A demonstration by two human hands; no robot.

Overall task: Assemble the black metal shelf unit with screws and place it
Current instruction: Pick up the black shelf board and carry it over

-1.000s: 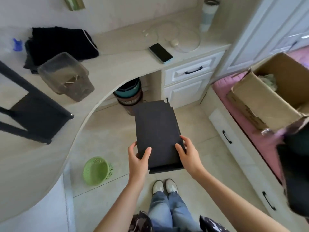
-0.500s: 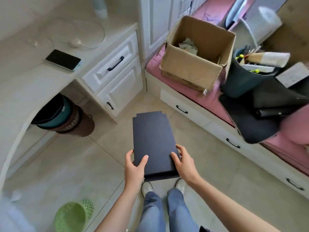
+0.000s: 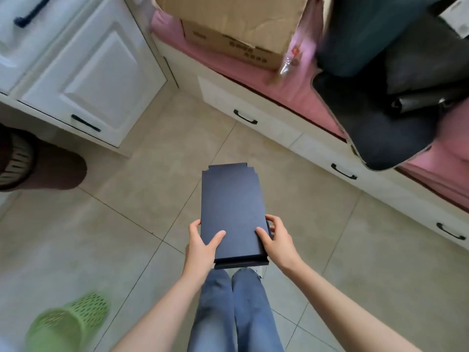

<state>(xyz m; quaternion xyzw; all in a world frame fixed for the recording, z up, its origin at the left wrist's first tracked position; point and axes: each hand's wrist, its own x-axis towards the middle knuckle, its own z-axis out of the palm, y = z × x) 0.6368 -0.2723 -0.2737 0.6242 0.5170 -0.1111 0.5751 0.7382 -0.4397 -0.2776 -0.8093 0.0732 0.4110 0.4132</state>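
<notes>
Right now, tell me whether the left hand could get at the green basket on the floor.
Probably not as things stand: the left hand grips the black shelf panel together with the right hand, and the green basket lies low on the floor, off to the left.

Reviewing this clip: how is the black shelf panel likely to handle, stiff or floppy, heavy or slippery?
Probably stiff: the black shelf panel juts forward unsagging, held only at its near end by the left hand and right hand. Seemingly light. Its smooth matte face might slip.

Evenly lit by soft daylight with faint shadows, no glare, motion-blurred toward the edges, sharpest at centre, bowed by wide-angle distortion.
</notes>
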